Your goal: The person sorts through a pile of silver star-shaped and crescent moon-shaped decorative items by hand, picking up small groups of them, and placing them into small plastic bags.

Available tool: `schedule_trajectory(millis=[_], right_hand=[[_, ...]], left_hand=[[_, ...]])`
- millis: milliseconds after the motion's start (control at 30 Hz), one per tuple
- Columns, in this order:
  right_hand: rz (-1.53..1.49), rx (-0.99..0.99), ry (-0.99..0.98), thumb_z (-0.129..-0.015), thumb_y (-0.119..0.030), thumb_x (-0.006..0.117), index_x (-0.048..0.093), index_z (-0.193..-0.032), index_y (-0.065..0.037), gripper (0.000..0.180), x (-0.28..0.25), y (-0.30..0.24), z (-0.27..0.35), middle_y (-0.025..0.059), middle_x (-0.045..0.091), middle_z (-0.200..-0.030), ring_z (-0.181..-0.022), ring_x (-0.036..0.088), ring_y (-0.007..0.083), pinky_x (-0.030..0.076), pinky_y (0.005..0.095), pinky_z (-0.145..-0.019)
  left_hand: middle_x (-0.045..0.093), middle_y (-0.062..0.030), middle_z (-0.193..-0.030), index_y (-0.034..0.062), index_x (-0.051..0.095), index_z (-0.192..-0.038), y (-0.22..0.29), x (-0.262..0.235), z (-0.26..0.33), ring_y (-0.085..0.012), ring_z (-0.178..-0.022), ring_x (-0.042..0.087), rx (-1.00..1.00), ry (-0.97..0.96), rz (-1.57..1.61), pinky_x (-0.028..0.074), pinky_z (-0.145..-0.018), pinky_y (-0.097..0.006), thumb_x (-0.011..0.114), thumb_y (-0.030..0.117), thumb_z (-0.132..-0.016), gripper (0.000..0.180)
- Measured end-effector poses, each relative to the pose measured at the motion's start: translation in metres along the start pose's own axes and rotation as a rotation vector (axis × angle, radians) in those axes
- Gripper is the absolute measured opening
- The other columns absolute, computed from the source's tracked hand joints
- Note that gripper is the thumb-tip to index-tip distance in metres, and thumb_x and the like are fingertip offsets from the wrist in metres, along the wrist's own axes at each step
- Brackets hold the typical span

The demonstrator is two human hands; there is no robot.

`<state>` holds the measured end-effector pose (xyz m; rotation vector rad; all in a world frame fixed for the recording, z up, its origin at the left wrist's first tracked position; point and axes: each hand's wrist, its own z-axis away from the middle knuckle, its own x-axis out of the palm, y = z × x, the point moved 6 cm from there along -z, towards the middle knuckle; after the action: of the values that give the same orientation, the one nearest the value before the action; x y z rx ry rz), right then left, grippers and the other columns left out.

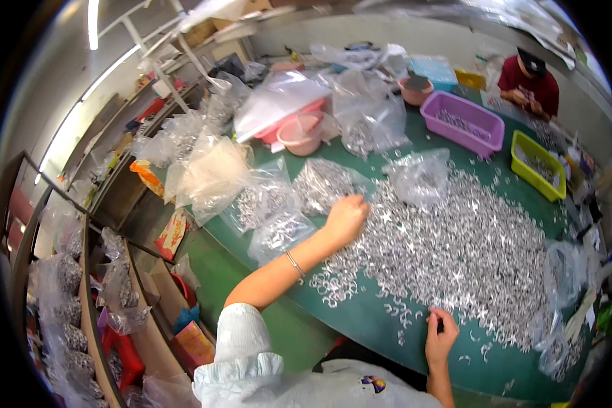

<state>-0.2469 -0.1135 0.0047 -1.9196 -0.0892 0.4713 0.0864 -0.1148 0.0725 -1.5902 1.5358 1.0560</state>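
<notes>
My left hand is stretched forward over the table, its fingers curled closed at the edge of a clear plastic bag of small silver metal pieces. Whatever lies in those fingers is too small to make out. Beside it spreads a wide heap of small silver crescent-shaped pieces, with a few star-shaped ones among them. My right hand is at the heap's near edge, thumb and forefinger bent together. Anything pinched between them is hidden. A few loose crescents lie on the green table around that hand.
A clear bag sits on the heap's far side. Beyond stand a purple basin, a yellow-green basin and a pink bowl. Filled bags crowd the left edge. Another person sits at the far right.
</notes>
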Motion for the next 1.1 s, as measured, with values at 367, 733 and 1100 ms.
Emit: schedule_trajectory(millis=[367, 733, 1100], right_hand=[[0.022, 0.045, -0.047, -0.086, 0.004, 0.059, 0.066, -0.096, 0.003, 0.011, -0.006, -0.002, -0.004, 0.0085, 0.063, -0.081, -0.069, 0.058, 0.0131, 0.045, 0.0247, -0.064], [0.310, -0.200, -0.484, -0.075, -0.004, 0.070, 0.066, -0.097, -0.006, 0.023, 0.021, -0.051, 0.016, 0.0073, 0.057, -0.100, -0.090, 0.053, 0.0273, 0.042, 0.0369, -0.076], [0.485, -0.257, -0.295, -0.072, -0.001, 0.072, 0.066, -0.089, -0.002, 0.018, -0.032, -0.022, 0.046, 0.0080, 0.059, -0.090, -0.081, 0.056, 0.0263, 0.043, 0.0368, -0.068]], left_hand=[[0.059, -0.0150, -0.111, 0.0002, 0.063, -0.105, 0.129, -0.003, 0.096, -0.0339, -0.104, 0.056, -0.040, -0.143, 0.627, 0.047, -0.086, -0.041, 0.067, 0.000, -0.079, 0.025], [0.054, -0.0123, -0.124, 0.0028, 0.062, -0.114, 0.164, 0.020, 0.136, -0.0338, -0.114, 0.049, -0.063, -0.271, 0.625, 0.041, -0.095, -0.042, 0.060, -0.006, -0.077, 0.039], [0.042, -0.0106, -0.144, 0.0025, 0.059, -0.120, 0.196, 0.021, 0.114, -0.0363, -0.135, 0.035, 0.261, -0.365, 0.674, 0.030, -0.109, -0.053, 0.051, -0.015, -0.069, 0.055]])
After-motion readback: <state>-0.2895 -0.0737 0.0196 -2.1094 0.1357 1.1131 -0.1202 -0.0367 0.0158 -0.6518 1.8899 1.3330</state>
